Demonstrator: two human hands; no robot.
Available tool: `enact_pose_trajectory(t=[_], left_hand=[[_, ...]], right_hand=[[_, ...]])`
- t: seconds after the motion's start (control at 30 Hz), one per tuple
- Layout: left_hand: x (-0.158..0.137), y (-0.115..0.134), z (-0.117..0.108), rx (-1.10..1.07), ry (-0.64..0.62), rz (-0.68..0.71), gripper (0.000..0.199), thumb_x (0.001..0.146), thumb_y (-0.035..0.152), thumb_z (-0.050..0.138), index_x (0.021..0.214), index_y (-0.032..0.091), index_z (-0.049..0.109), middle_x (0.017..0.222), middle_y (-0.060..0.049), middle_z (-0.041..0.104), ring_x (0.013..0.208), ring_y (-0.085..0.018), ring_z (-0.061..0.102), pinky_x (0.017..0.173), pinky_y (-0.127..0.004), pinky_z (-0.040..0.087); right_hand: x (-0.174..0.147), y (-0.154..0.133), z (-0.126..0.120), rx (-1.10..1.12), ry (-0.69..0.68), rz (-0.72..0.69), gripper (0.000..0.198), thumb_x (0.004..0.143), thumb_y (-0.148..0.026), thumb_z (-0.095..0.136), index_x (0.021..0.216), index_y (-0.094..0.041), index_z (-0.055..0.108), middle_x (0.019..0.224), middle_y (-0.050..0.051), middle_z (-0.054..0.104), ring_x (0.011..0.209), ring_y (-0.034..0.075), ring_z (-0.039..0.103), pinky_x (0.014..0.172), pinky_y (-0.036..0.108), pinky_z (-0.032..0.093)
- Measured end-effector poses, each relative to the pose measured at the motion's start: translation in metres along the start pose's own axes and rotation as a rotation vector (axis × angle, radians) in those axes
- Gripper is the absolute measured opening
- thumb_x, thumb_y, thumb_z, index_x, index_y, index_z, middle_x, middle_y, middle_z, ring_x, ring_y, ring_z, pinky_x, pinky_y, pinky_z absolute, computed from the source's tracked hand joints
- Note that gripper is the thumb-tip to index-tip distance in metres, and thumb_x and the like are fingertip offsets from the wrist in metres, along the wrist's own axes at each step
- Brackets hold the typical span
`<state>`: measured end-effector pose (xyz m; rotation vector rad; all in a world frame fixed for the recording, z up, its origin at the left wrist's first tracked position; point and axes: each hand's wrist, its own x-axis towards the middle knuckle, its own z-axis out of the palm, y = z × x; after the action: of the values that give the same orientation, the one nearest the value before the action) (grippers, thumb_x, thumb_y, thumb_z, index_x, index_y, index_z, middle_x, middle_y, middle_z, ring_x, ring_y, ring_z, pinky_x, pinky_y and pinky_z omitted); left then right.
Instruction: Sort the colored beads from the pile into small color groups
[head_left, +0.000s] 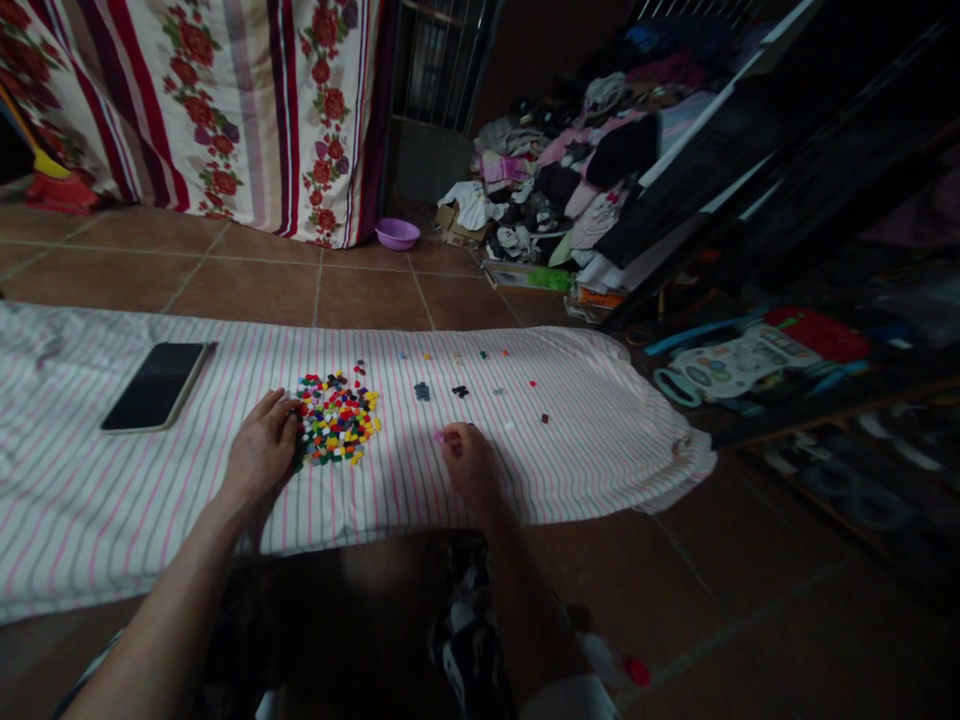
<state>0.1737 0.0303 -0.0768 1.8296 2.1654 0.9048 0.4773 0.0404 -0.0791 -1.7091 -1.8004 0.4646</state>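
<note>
Small pieces in many colours form a heap (337, 420) on the striped cloth. My left hand (262, 440) lies at the heap's left edge, its fingers loosely bent and touching the pieces there. To the right of the heap, my right hand (471, 462) is low over the cloth with its fingers pinched. A small purple piece (441, 437) shows at those fingertips. Beyond this hand are a grey cluster (422, 391) and a black cluster (460, 391). Single pieces lie apart, among them a red piece (532, 383) and a brown piece (545, 418).
A striped cloth (360, 500) covers the long low surface. On its left lies a dark-screened phone (156, 387). Behind, on the tiled floor, are a purple basin (397, 234) and a heap of clothes (570, 180). A shelf (810, 415) stands close at the right.
</note>
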Motion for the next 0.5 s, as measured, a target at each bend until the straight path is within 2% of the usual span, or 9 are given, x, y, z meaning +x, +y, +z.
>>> enact_pose_trajectory(t=[0.23, 0.5], left_hand=[[0.001, 0.003, -0.003, -0.002, 0.004, -0.004, 0.041, 0.087, 0.037, 0.036, 0.110, 0.019, 0.065, 0.137, -0.009, 0.054, 0.128, -0.026, 0.050, 0.109, -0.043, 0.043], [0.002, 0.004, -0.003, -0.003, 0.009, -0.021, 0.041, 0.087, 0.035, 0.037, 0.110, 0.018, 0.066, 0.138, -0.009, 0.053, 0.127, -0.026, 0.051, 0.108, -0.043, 0.043]], right_hand=[[0.002, 0.005, 0.001, 0.021, -0.006, -0.086, 0.034, 0.073, -0.009, 0.054, 0.104, -0.017, 0.066, 0.089, 0.006, 0.062, 0.072, 0.014, 0.058, 0.074, 0.028, 0.049], [0.013, 0.013, 0.009, 0.066, -0.029, -0.152, 0.016, 0.078, -0.015, 0.057, 0.087, -0.018, 0.070, 0.086, 0.005, 0.061, 0.072, 0.014, 0.059, 0.069, 0.027, 0.050]])
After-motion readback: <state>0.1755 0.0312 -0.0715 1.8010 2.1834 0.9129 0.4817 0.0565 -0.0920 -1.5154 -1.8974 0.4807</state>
